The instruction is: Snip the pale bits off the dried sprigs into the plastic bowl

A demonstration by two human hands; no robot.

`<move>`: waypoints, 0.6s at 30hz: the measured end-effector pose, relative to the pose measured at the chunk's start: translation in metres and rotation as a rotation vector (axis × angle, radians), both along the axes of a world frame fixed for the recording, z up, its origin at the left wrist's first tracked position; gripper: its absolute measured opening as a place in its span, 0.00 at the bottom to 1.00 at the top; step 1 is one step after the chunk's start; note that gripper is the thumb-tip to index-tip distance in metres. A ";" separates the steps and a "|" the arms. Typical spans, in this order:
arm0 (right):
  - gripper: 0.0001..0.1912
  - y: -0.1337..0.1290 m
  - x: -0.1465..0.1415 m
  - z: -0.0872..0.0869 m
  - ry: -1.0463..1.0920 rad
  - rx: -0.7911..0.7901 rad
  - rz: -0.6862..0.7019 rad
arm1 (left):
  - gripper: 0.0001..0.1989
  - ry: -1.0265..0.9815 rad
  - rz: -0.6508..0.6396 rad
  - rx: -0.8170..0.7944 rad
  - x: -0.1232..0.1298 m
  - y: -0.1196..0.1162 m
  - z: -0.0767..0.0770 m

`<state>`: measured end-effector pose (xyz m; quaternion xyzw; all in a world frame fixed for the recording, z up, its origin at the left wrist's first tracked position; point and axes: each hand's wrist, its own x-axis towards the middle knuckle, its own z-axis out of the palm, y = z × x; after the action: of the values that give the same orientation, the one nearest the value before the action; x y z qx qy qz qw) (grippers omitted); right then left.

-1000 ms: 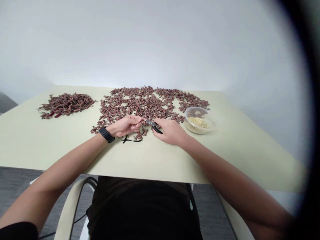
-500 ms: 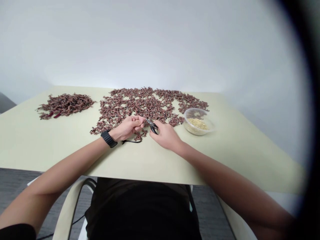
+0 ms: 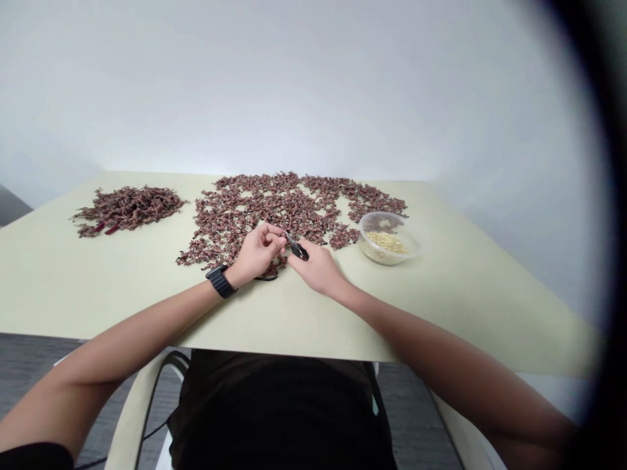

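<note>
My right hand (image 3: 316,269) is shut on small steel pliers with black handles (image 3: 296,247), their tip pointing at my left hand. My left hand (image 3: 259,252) curls its fingertips near that tip, and whatever they pinch is hidden. Both hands rest at the near edge of a wide spread of small reddish-brown dried pieces (image 3: 274,212). A thin black cord (image 3: 267,279) lies mostly hidden under my left hand. A black strap watch (image 3: 221,281) sits on my left wrist.
A heaped pile of similar reddish-brown pieces (image 3: 128,209) lies at the table's left. A transparent plastic bowl (image 3: 385,239) holding pale grains stands to the right. The pale green table (image 3: 298,326) has its near edge against my torso.
My hands have drawn closer together, with the left wrist shifting right and toward me. The pliers sit lower in my right hand, and the black cord is now mostly covered.
</note>
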<state>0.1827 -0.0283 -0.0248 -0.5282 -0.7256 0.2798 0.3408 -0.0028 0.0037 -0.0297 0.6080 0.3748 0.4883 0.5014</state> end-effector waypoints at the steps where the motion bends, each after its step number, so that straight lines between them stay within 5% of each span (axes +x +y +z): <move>1: 0.12 0.000 -0.001 0.000 0.030 -0.012 0.008 | 0.21 0.000 0.008 0.010 0.000 0.000 -0.001; 18: 0.12 0.009 0.011 0.001 0.022 0.047 -0.061 | 0.21 0.006 0.049 0.052 0.001 -0.005 0.013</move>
<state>0.1937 -0.0196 -0.0236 -0.5388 -0.7120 0.2577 0.3693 -0.0023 -0.0013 -0.0167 0.6128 0.3785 0.5082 0.4722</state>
